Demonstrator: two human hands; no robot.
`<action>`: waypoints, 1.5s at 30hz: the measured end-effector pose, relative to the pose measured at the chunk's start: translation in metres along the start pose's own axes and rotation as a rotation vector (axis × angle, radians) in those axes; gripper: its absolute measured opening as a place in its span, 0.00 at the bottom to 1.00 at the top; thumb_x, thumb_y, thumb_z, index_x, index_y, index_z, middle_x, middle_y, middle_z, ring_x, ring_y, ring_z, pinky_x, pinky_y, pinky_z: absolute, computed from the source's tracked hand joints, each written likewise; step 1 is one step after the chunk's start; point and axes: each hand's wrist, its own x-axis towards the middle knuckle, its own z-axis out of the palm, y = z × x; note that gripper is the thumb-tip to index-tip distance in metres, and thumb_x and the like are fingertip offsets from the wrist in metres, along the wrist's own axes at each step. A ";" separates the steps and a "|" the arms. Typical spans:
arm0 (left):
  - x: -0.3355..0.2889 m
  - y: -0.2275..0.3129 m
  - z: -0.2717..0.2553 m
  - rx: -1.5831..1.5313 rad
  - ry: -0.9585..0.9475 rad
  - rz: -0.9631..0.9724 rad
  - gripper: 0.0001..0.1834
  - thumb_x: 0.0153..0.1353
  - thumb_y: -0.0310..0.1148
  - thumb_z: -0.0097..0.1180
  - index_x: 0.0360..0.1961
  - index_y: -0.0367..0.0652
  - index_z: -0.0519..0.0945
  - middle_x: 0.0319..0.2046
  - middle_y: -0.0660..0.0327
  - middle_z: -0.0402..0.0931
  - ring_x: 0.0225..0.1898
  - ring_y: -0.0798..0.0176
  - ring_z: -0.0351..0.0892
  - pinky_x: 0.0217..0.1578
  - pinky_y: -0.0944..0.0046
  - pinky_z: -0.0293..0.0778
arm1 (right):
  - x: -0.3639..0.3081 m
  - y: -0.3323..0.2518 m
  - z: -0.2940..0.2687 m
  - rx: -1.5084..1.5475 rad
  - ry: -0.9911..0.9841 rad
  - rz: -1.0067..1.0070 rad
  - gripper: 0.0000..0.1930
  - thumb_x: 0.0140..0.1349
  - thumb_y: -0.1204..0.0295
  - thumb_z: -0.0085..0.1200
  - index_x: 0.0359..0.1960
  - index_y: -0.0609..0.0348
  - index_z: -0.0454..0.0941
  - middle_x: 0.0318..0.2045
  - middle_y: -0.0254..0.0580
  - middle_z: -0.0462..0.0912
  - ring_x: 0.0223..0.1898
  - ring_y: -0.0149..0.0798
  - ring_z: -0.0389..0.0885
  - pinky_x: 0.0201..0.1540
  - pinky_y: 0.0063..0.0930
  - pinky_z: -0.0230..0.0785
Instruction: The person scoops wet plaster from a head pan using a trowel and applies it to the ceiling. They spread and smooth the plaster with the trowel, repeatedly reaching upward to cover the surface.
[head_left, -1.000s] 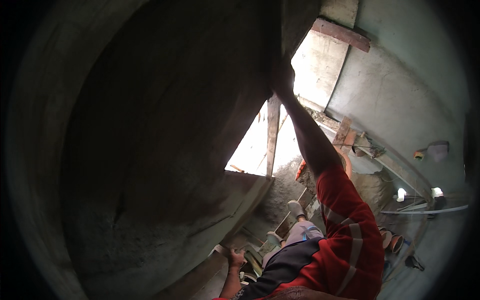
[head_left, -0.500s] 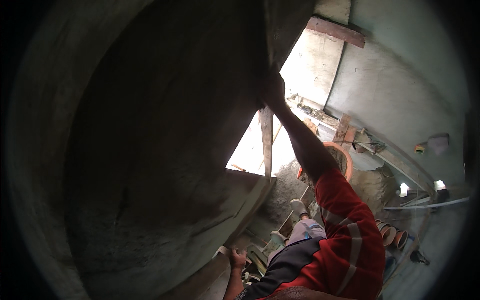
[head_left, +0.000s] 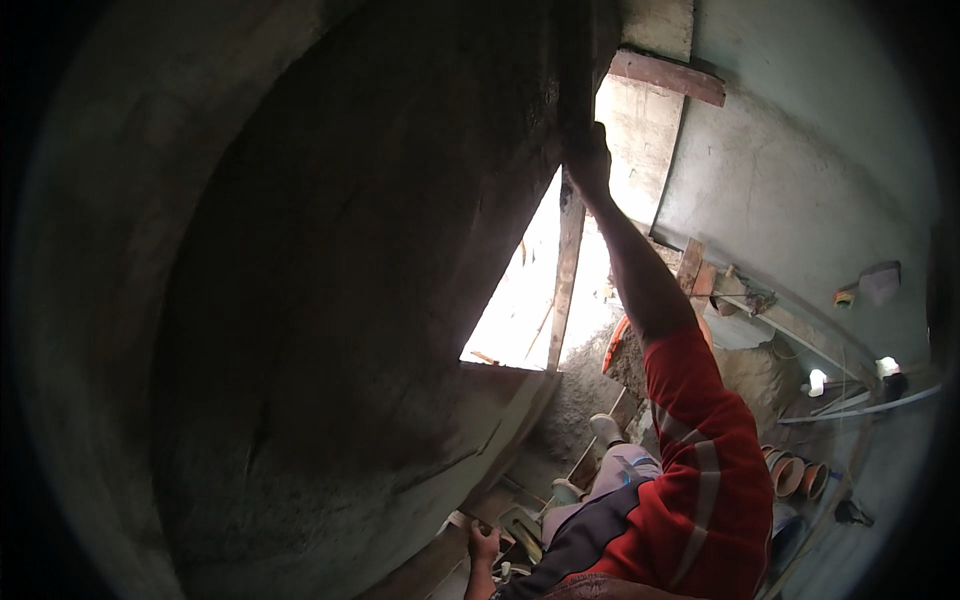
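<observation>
My right arm, in a red sleeve, reaches up to the edge of a window-like opening [head_left: 510, 295]. There my right hand [head_left: 588, 165] is closed round a long wooden batten [head_left: 567, 270], which stands nearly upright across the bright gap. Its lower end meets the sill corner; its upper part runs into the shadow along the wall edge. Low in the picture, my left hand [head_left: 484, 545] is closed beside the wall's lower edge, near a small pale piece [head_left: 457, 519]. What its fingers hold is too small to make out. A dark, rough plastered wall [head_left: 320, 300] fills the left side.
Below my right arm lies an orange-rimmed basin [head_left: 615, 345] with grey mortar. Clay-coloured pots [head_left: 790, 476] stand at the lower right. A reddish board [head_left: 668, 76] juts out above the opening. Planks [head_left: 690, 265] and a pale pipe [head_left: 865, 408] lie on the right.
My right hand has shifted a little up and right with the batten, whose upper part now leans further right. My left hand stays low by the wall's edge.
</observation>
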 end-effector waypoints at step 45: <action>0.012 -0.028 0.003 -0.052 -0.057 -0.031 0.35 0.49 0.39 0.63 0.55 0.35 0.64 0.40 0.51 0.77 0.42 0.53 0.77 0.43 0.59 0.71 | -0.046 -0.043 0.015 0.163 -0.112 -0.279 0.20 0.60 0.70 0.46 0.52 0.65 0.64 0.41 0.57 0.78 0.47 0.51 0.77 0.49 0.36 0.68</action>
